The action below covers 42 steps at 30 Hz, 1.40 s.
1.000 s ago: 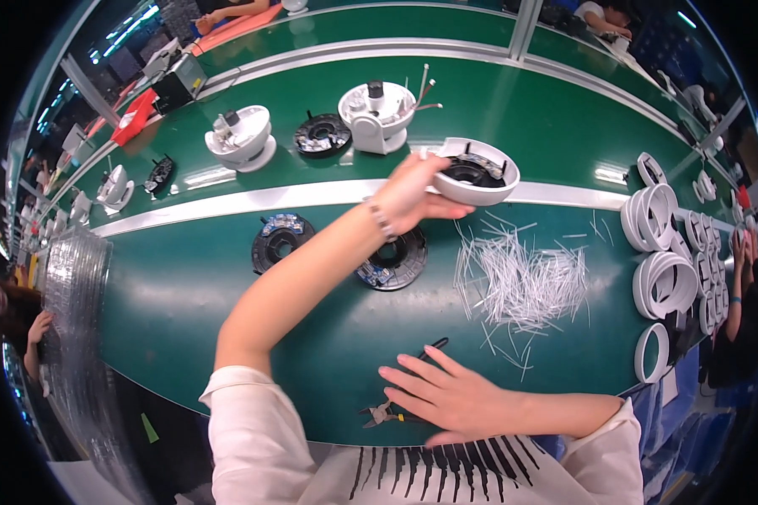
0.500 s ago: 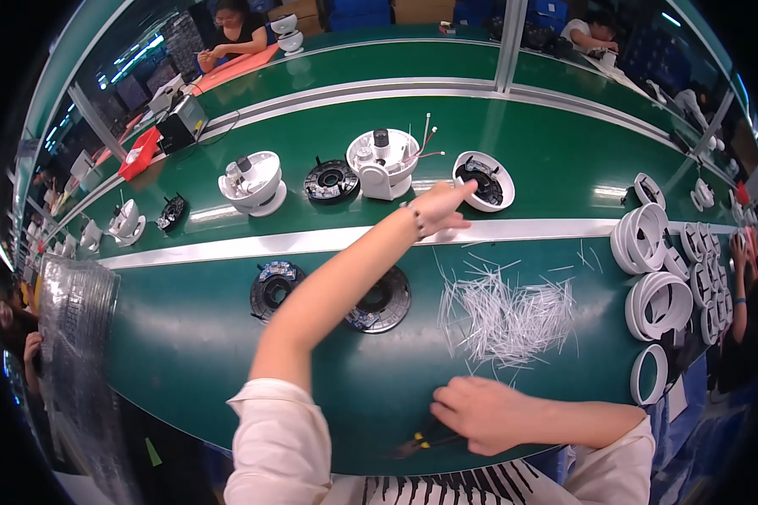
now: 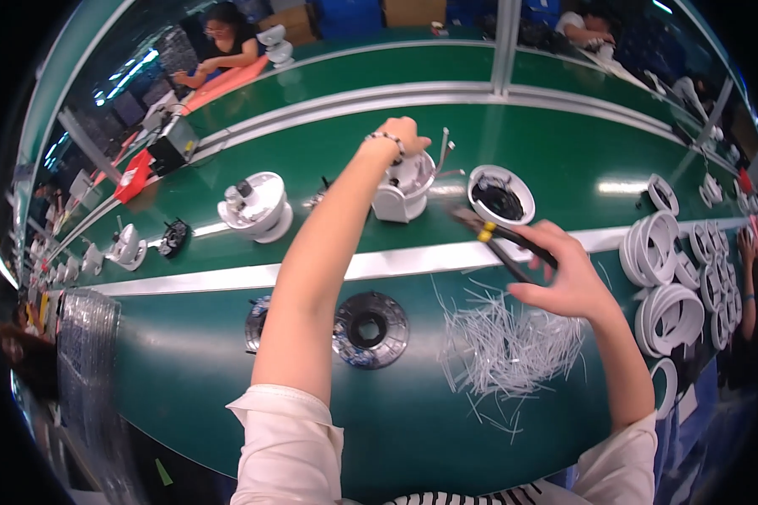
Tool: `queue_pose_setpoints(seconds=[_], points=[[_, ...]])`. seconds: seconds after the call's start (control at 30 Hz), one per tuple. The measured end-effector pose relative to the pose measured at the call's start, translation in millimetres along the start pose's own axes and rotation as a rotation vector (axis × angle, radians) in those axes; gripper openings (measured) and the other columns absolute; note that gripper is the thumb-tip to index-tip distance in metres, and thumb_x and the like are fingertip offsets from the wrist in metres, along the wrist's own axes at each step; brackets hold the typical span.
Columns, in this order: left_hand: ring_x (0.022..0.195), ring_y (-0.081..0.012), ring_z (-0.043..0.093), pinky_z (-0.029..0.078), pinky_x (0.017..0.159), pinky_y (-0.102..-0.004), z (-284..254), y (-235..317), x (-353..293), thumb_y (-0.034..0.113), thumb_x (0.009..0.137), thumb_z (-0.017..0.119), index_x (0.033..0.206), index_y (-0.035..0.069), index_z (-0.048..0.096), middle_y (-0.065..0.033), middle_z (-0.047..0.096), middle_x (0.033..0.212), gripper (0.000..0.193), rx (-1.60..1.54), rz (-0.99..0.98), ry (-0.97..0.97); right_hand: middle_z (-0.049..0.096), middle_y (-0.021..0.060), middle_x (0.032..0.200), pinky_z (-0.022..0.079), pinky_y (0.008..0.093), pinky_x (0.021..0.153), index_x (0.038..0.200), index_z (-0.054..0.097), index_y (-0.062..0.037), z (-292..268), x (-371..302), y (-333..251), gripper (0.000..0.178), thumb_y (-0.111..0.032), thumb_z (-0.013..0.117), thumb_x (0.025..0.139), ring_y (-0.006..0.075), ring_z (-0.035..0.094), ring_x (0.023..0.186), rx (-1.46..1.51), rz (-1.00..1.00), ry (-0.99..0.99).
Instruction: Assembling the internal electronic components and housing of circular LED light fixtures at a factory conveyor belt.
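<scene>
My left hand (image 3: 402,135), with a bead bracelet at the wrist, reaches far forward and rests on top of a white dome-shaped unit (image 3: 402,187) with wires sticking up from it. My right hand (image 3: 567,271) is raised over the table and grips black-handled pliers (image 3: 501,239) with a yellow band, their tip pointing left. Just beyond the pliers sits a white round housing (image 3: 501,193) with a dark inside. A pile of cut white ties (image 3: 509,347) lies below my right hand.
Two black round plates (image 3: 369,329) lie near my left arm. Another white dome unit (image 3: 256,205) stands to the left. Stacks of white rings (image 3: 670,278) fill the right edge. A silver rail (image 3: 194,280) crosses the green table. A person sits across at the far left.
My left hand moved from the white round housing to the dome unit farther left. My right hand lifted off the table near my body and came up holding the pliers.
</scene>
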<state>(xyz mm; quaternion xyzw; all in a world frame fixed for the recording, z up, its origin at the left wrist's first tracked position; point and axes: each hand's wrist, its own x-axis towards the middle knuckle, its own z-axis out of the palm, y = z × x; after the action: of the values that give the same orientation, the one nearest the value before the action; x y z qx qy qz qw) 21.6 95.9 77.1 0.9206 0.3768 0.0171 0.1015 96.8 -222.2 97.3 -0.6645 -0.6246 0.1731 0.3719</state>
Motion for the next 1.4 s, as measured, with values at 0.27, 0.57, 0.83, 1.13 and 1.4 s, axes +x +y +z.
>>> queue_pose_setpoints(seconds=[0.27, 0.57, 0.83, 1.13, 1.4], points=[[0.072, -0.0189, 0.061, 0.047, 0.071, -0.0287, -15, 14, 5, 0.029, 0.068, 0.066, 0.082, 0.006, 0.068, -0.0105, 0.065, 0.079, 0.026, -0.21, 0.189, 0.046, 0.05, 0.0169, 0.087, 0.045, 0.0378, 0.069, 0.101, 0.053, 0.0061, 31, 42, 14, 0.061, -0.026, 0.066, 0.051, 0.0315, 0.052, 0.081, -0.389, -0.011, 0.149], [0.082, -0.0268, 0.06, 0.046, 0.077, -0.0338, -12, 30, -17, 0.024, 0.07, 0.065, 0.07, 0.001, 0.065, -0.0143, 0.063, 0.091, 0.024, -0.131, 0.333, 0.196, 0.051, 0.0154, 0.085, 0.049, 0.0337, 0.062, 0.087, 0.056, 0.0073, 39, 73, 25, 0.05, -0.024, 0.072, 0.05, 0.0268, 0.053, 0.08, -0.82, 0.034, 0.284], [0.071, -0.0267, 0.06, 0.048, 0.068, -0.0344, -8, 40, -14, 0.024, 0.071, 0.066, 0.072, 0.005, 0.065, -0.0137, 0.063, 0.072, 0.019, -0.112, 0.383, 0.239, 0.051, 0.0141, 0.083, 0.049, 0.0319, 0.058, 0.082, 0.056, 0.0048, 36, 74, 22, 0.047, -0.025, 0.072, 0.05, 0.0248, 0.054, 0.075, -0.908, 0.091, 0.308], [0.078, -0.029, 0.06, 0.047, 0.073, -0.0339, -6, 57, -13, 0.022, 0.068, 0.067, 0.07, 0.0, 0.064, -0.0146, 0.063, 0.089, 0.022, -0.145, 0.348, 0.245, 0.053, 0.0155, 0.081, 0.05, 0.0338, 0.057, 0.078, 0.056, 0.0042, 27, 74, 29, 0.04, -0.023, 0.07, 0.052, 0.0273, 0.057, 0.073, -0.882, 0.118, 0.317], [0.065, -0.0187, 0.062, 0.048, 0.06, -0.0293, -22, 73, -42, 0.019, 0.076, 0.061, 0.076, 0.003, 0.066, -0.0095, 0.064, 0.069, 0.017, -0.477, 0.502, 0.556, 0.058, 0.0131, 0.078, 0.048, 0.038, 0.059, 0.083, 0.059, -0.0013, -2, 36, 51, 0.033, -0.02, 0.066, 0.058, 0.0281, 0.059, 0.066, -0.632, -0.024, 0.494]])
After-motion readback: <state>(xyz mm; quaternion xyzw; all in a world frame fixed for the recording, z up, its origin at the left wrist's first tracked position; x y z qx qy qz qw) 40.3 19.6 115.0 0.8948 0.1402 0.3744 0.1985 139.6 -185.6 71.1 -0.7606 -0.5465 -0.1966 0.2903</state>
